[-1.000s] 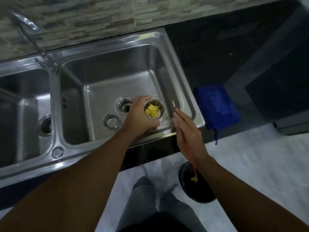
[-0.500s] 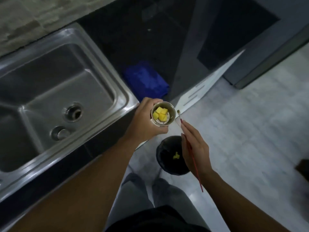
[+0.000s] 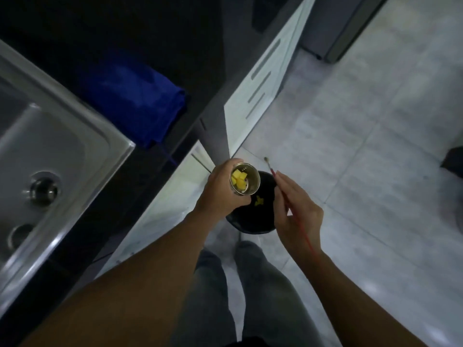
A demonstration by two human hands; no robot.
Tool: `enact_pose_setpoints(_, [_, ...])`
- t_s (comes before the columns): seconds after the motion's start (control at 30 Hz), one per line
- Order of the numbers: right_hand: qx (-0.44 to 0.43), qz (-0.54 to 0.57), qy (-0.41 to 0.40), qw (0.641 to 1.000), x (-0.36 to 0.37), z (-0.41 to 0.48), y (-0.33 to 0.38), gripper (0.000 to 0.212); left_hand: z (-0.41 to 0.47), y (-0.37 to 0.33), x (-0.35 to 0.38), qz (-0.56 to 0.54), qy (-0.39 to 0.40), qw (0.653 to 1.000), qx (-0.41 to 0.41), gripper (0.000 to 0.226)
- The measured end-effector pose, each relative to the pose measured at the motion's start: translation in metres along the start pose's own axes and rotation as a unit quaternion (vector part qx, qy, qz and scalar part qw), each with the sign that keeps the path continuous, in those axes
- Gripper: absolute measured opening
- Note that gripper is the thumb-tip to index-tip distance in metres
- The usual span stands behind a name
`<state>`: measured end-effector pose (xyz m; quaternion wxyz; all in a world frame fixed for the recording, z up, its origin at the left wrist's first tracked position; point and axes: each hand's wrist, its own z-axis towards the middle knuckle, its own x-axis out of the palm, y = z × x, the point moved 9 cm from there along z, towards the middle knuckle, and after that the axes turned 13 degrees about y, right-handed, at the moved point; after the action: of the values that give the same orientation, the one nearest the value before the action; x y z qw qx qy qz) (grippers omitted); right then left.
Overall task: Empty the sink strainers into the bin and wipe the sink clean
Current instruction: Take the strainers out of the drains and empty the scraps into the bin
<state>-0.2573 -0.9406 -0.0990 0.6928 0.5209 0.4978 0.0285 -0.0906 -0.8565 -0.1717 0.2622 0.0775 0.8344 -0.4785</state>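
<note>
Strainer (image 3: 245, 180), a small steel cup, is in the left hand (image 3: 223, 194), grip wrapped round its wall, mouth up and slightly tilted. Yellow cubes (image 3: 238, 180) sit inside. It is over the near-left part of the black bin (image 3: 253, 225), which stands on the floor (image 3: 375, 146) by the pale cabinet front. One yellow scrap (image 3: 258, 201) lies in the bin. Right hand (image 3: 297, 211) is just right of the strainer, above the bin. Its grip pinches a thin red stick (image 3: 272, 172), small tip pointing away, apart from the strainer. Sink (image 3: 62, 136) is at far left, set in the dark table (image 3: 150, 33), with a drain (image 3: 43, 189) showing. Blue cloth (image 3: 135, 96) lies on the table near the sink's corner. Grey trouser legs (image 3: 263, 284) are below.
</note>
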Motion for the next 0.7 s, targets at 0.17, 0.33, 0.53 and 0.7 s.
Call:
enact_pose_setpoints(0.17, [-0.02,0.014,0.028,0.999,0.019,-0.025,-0.023,0.029,0.026,0.022,0.037,-0.001,0.047,0.999,0.01,0.086])
enact_pose_setpoints(0.33, [0.031,0.05,0.071,0.996,0.039,-0.026,-0.053,0.025,0.041,0.041,0.067,0.019,0.082,0.996,0.011,0.087])
enact_pose_setpoints(0.53, [0.095,0.077,0.08,0.989,0.062,-0.012,-0.085,0.023,0.057,0.06,0.088,0.039,0.116,0.992,0.003,0.087])
enact_pose_setpoints(0.7, [0.175,0.101,0.022,0.979,0.064,-0.016,-0.123,0.022,0.073,0.073,0.097,0.065,0.117,0.991,0.003,0.086])
